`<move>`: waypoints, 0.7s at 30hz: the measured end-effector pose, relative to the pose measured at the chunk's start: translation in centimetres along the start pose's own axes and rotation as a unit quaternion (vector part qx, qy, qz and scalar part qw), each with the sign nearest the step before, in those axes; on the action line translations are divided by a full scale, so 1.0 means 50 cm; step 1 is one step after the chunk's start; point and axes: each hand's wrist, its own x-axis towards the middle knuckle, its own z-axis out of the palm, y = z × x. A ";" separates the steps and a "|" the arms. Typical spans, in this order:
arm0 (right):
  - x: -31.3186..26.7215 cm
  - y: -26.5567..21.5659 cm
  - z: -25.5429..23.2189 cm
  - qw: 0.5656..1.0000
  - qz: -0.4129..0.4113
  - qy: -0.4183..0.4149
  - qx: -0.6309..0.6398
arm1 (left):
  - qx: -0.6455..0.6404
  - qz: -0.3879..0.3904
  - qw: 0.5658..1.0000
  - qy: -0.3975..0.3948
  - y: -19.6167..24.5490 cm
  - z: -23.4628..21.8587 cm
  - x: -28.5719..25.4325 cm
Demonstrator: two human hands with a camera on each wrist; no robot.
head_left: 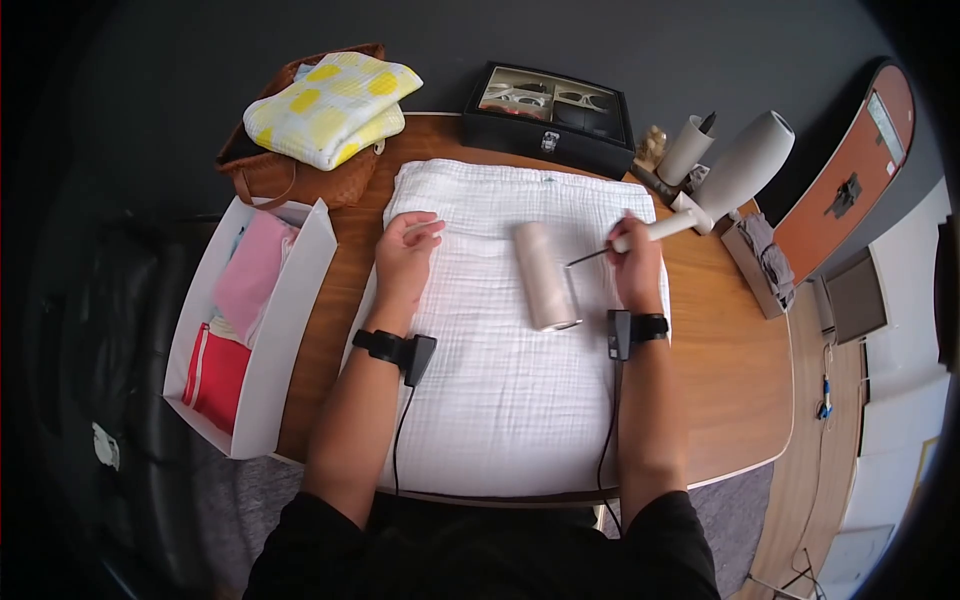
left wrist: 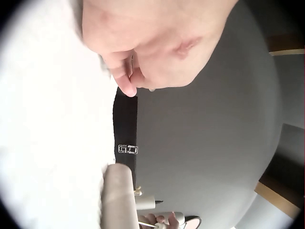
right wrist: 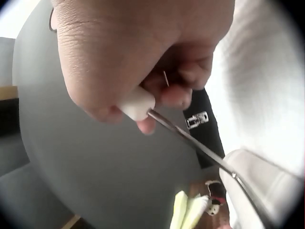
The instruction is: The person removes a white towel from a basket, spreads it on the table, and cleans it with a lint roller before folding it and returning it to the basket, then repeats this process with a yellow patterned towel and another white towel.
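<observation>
My right hand [head_left: 637, 262] grips the white handle [right wrist: 138, 103] of a lint roller. A bent metal rod [right wrist: 205, 149] runs from the handle to the pale, thick roll [head_left: 545, 277], which lies against a folded white gauze blanket [head_left: 480, 400] and looks slightly blurred. Over the blanket's left part is my left hand [head_left: 405, 262], its fingers loosely bent and apart from the roller. In the left wrist view its thumb and fingertips come close together, with nothing clearly held.
A white box [head_left: 265, 400] of folded clothes stands left, below a brown bag [head_left: 335, 190] topped with a yellow-spotted cloth [head_left: 335, 105]. Behind the blanket is a black eyewear case [head_left: 550, 143]. A hair dryer [head_left: 745, 165], a white cup [head_left: 688, 150] and a small box [head_left: 755, 265] stand right.
</observation>
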 end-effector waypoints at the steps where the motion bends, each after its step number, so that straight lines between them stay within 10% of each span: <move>1: -0.015 -0.003 0.030 0.999 0.041 -0.024 -0.020 | -0.010 0.006 1.000 0.016 0.002 -0.006 0.001; 6: -0.034 0.008 0.063 0.970 0.127 -0.107 -0.178 | 0.012 0.050 0.993 0.105 0.015 -0.030 0.015; 15: 0.043 -0.023 -0.112 0.970 0.022 0.236 0.053 | -0.005 0.023 0.995 0.096 0.022 -0.062 0.022; 21: 0.014 -0.009 -0.043 0.993 0.037 0.104 -0.040 | -0.211 -0.103 0.970 0.062 0.041 -0.047 0.019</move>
